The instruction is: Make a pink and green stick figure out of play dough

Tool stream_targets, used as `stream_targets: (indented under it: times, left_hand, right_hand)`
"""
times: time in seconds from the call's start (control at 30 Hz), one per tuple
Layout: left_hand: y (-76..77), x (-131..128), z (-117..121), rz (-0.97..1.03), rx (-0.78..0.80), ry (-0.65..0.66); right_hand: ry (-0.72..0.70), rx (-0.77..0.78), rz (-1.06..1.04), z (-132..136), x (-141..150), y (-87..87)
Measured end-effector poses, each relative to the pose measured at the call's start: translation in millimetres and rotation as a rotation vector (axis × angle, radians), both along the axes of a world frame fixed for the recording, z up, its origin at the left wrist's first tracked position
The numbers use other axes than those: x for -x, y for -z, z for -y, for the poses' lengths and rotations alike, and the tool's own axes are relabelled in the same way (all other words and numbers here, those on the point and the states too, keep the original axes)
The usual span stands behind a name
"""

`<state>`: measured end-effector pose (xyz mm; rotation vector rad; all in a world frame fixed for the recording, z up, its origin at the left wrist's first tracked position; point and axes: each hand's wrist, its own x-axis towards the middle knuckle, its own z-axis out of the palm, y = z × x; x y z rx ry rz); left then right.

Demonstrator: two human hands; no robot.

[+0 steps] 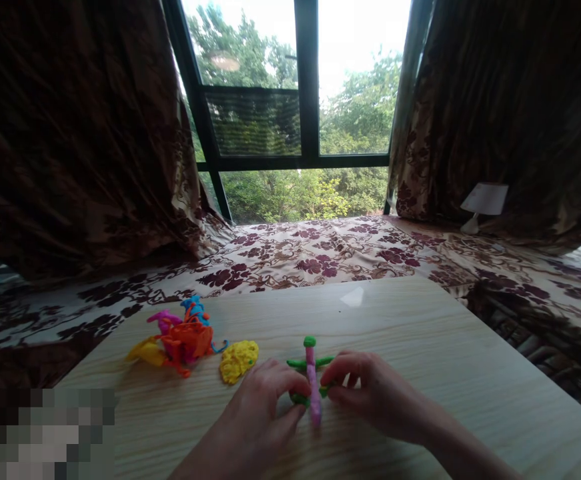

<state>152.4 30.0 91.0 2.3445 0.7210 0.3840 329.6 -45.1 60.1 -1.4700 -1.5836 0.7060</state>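
A pink modelling clay stick (313, 387) lies on the table between my hands, with a green clay cap (309, 341) at its far end. Thin green clay strips (297, 364) stick out to both sides below the cap. Nearer to me, my left hand (263, 407) pinches a green clay piece (299, 399) on the stick's left side. My right hand (370, 390) has thumb and forefinger closed on another green clay piece (323, 391) on the right side. Fingers partly cover both pieces.
A flattened yellow clay lump (239, 361) lies left of the stick. Beyond it is a heap of orange, pink, blue and yellow clay (190, 339). The pale wooden table (400, 313) meets a cloth-covered window ledge (320, 253). A small lamp (484, 200) stands far right.
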Motion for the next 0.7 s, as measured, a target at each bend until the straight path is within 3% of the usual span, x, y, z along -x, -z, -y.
stream_targets:
  times: [0.1,0.3,0.43,0.53,0.7]
  left_hand:
    - [2.0,2.1,-0.8,-0.081,-0.015,-0.051]
    - [13.9,4.0,-6.8,-0.198,-0.129,-0.087]
    - [10.7,6.8,-6.6,-0.18,-0.108,-0.101]
    - [0.0,4.6,-2.6,-0.105,-0.014,-0.112]
    - [-13.9,-4.0,3.0,0.105,0.123,-0.11]
  right_hand:
    - [0.036,0.034,0.119,3.3,-0.5,0.7]
    - [-0.024,0.135,0.155,7.5,0.4,6.5]
    - [-0.014,0.151,0.16,8.2,-1.6,5.3]
    - [0.014,0.121,0.075,6.5,-0.2,-2.5]
    - [0.014,0.018,-0.279,2.6,11.6,-14.6]
